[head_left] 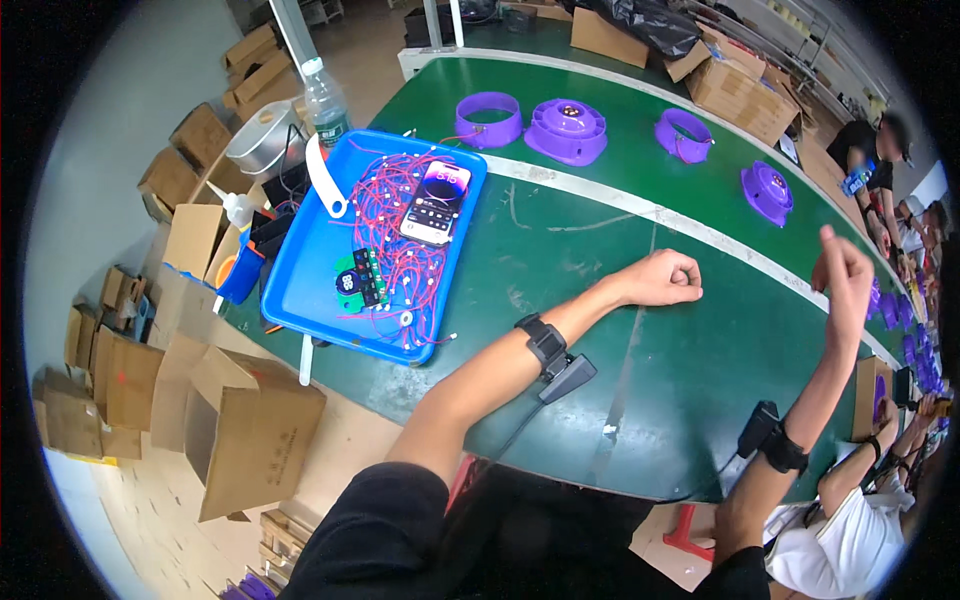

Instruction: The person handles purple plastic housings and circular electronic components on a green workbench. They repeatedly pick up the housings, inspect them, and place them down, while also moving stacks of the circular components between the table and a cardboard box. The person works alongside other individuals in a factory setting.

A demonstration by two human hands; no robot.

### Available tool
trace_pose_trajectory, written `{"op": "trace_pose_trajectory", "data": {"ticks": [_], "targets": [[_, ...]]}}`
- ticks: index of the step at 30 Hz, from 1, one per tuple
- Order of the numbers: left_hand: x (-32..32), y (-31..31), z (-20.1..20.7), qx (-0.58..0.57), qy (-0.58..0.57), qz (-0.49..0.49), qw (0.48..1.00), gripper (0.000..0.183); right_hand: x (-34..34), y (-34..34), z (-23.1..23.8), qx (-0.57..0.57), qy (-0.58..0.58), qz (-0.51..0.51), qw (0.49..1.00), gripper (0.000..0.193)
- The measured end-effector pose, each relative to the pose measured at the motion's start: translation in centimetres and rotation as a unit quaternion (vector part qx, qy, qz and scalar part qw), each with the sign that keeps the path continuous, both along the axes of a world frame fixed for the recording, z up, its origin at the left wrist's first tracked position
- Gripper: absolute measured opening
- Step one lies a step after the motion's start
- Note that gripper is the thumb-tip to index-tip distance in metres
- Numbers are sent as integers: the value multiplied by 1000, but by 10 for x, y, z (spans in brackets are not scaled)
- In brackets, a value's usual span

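My left hand (660, 279) rests over the green table, its fingers curled into a loose fist with nothing seen in them. To its right, my right hand (846, 275) is raised near the white strip, one finger stretched up and the others partly bent, holding nothing that shows. The closest part to the right hand is a purple round fan-like housing (768, 194). Beyond the strip stand a purple ring (684, 136), a larger purple housing (566, 131) and another purple ring (489, 121). Black straps with small modules sit on both forearms.
At left, a blue tray (305, 290) holds red-and-blue wires (385, 200), a phone (436, 204) and a green circuit board (358, 281). A bottle (325, 100) stands behind it. Open cardboard boxes (255, 430) crowd the floor at left. Co-workers sit along the right side.
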State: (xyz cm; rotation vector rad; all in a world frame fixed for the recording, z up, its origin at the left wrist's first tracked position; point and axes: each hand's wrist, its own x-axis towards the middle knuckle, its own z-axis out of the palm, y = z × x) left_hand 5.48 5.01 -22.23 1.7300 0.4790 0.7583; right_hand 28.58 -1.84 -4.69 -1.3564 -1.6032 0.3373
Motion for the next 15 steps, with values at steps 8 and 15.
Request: {"op": "trace_pose_trajectory", "data": {"ticks": [8, 15], "targets": [[7, 1, 3, 59, 1, 28, 998, 24, 103, -118, -112, -221, -42, -90, 970, 53], [7, -1, -1, 86, 22, 34, 995, 25, 136, -187, -182, -136, -40, -190, 971, 50]]}}
